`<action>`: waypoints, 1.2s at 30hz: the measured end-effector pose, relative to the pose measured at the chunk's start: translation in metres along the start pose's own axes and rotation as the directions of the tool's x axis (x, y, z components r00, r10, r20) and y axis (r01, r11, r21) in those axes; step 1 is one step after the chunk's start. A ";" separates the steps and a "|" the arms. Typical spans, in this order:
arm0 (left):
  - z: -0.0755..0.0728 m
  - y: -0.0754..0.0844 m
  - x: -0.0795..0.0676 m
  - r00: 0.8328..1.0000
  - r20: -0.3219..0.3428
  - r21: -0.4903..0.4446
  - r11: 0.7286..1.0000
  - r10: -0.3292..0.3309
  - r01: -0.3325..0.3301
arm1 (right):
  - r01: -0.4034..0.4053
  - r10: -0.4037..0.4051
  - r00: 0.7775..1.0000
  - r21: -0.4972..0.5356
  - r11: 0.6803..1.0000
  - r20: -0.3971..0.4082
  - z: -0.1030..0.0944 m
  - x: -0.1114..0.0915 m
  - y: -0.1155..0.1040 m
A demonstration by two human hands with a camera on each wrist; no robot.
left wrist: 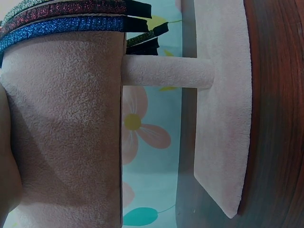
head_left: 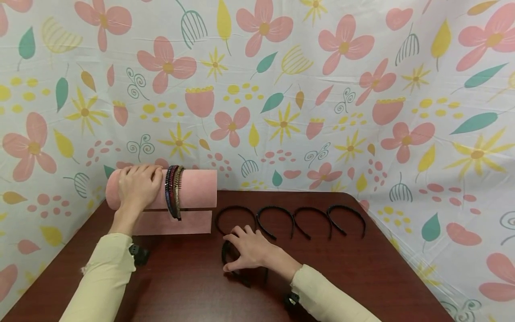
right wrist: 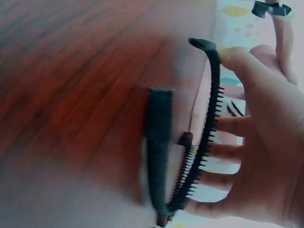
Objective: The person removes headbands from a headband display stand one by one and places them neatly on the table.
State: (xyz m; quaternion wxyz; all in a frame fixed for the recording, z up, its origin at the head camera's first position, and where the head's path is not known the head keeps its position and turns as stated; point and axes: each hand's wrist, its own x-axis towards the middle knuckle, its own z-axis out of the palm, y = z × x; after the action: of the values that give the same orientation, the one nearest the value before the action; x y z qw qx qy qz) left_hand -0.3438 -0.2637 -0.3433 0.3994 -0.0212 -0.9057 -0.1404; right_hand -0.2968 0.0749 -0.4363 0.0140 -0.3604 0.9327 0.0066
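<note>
Past the right sleeve (head_left: 327, 293), a black headband (right wrist: 207, 128) is seemingly held in the right grip (head_left: 252, 247), front-right of the pink stand (head_left: 199, 188) clasped by the left grip (head_left: 138, 187).

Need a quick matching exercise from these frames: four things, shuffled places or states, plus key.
Things
1. left hand
2. right hand
3. glittery headbands
4. row of dark headbands

Places or states
A. looped over the pink roll
B. lying on the table, right of the pink roll in the head view
C. holding a single toothed headband
D. resting on the pink roll, towards its left end in the head view

Pairs: 1-D, 2-C, 3-A, 4-B
</note>
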 end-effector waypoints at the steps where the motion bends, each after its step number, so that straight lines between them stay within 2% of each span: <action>1: 0.000 0.000 0.000 1.000 -0.001 0.000 1.000 0.000 0.000 | -0.003 0.003 1.000 0.004 1.000 0.016 -0.001 0.000 0.000; 5: -0.001 0.001 0.000 1.000 -0.003 0.000 1.000 0.003 -0.003 | -0.009 0.008 0.998 0.017 1.000 0.060 -0.002 -0.002 0.001; 11: 0.000 0.000 0.000 1.000 0.004 -0.003 1.000 -0.002 0.002 | -0.004 0.003 0.999 0.032 0.999 0.053 0.000 0.000 0.002; 16: 0.001 0.000 0.000 1.000 -0.001 -0.004 1.000 -0.003 0.003 | 0.005 -0.010 0.999 0.093 0.996 0.050 -0.002 0.001 0.004; 18: 0.001 0.000 0.000 1.000 -0.004 -0.005 1.000 -0.002 0.002 | 0.018 -0.020 1.000 0.111 0.994 0.022 -0.005 0.001 0.006; 23: 0.001 0.000 0.000 1.000 0.003 -0.003 1.000 -0.003 0.003 | 0.067 -0.053 0.992 0.130 0.989 -0.112 -0.015 0.005 0.011; 28: 0.000 0.000 -0.001 1.000 0.013 -0.005 1.000 -0.007 0.007 | 0.116 -0.075 0.966 0.154 0.981 -0.248 -0.030 0.011 0.013; 36: 0.000 0.001 -0.001 1.000 0.021 -0.009 1.000 -0.014 0.014 | 0.163 -0.090 0.923 0.167 0.972 -0.375 -0.051 0.022 0.008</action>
State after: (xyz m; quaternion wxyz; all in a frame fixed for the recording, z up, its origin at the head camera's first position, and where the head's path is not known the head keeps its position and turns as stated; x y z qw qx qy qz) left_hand -0.3430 -0.2630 -0.3432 0.3890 -0.0183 -0.9092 -0.1472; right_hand -0.3192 0.0647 -0.3865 -0.1239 -0.4120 0.8897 -0.1528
